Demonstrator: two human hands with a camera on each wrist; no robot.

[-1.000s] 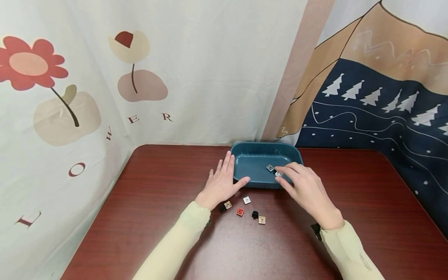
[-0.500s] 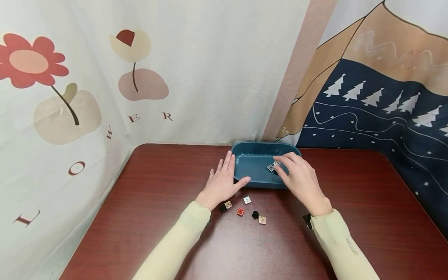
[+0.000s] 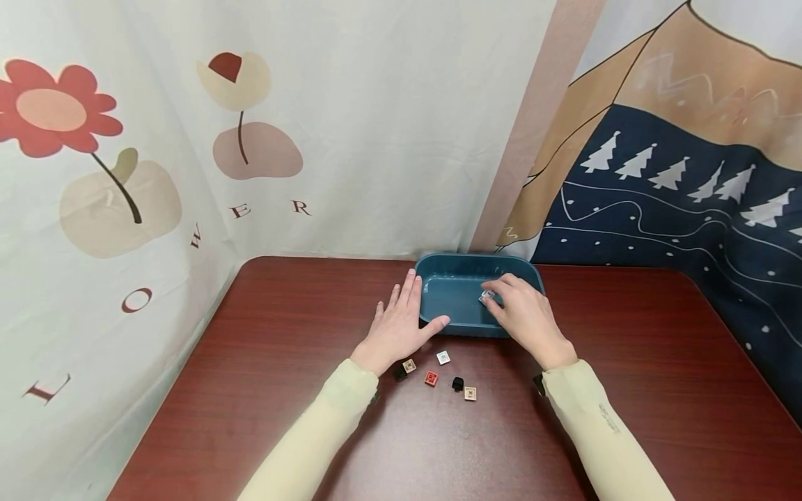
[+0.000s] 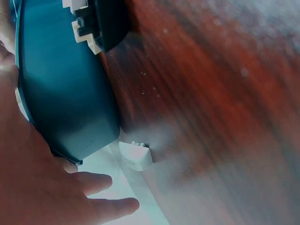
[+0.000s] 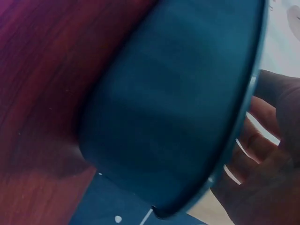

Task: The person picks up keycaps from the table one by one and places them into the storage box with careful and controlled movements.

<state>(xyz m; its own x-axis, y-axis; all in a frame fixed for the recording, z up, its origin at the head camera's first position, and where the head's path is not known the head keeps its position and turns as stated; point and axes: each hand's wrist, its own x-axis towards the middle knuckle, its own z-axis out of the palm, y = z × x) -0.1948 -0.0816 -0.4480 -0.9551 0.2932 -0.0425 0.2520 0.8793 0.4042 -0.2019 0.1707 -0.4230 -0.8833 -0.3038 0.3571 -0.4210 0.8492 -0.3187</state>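
1 hand (image 3: 525, 313), the right, partly hides a keycap (image 3: 486, 296).

Keycap (image 3: 486, 296) partly hidden by right hand (image 3: 526, 314), sleeves (image 3: 313, 433) cut off by bottom edge

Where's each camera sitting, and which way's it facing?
Head: on the head, facing forward and down at the blue tray and table; left hand, right hand and sleeves show.
Left wrist: on that wrist, facing the tray's outside and a white keycap; left hand at left.
Right wrist: on that wrist, facing the tray's outside; right hand at right.
Both wrist views share the tray.
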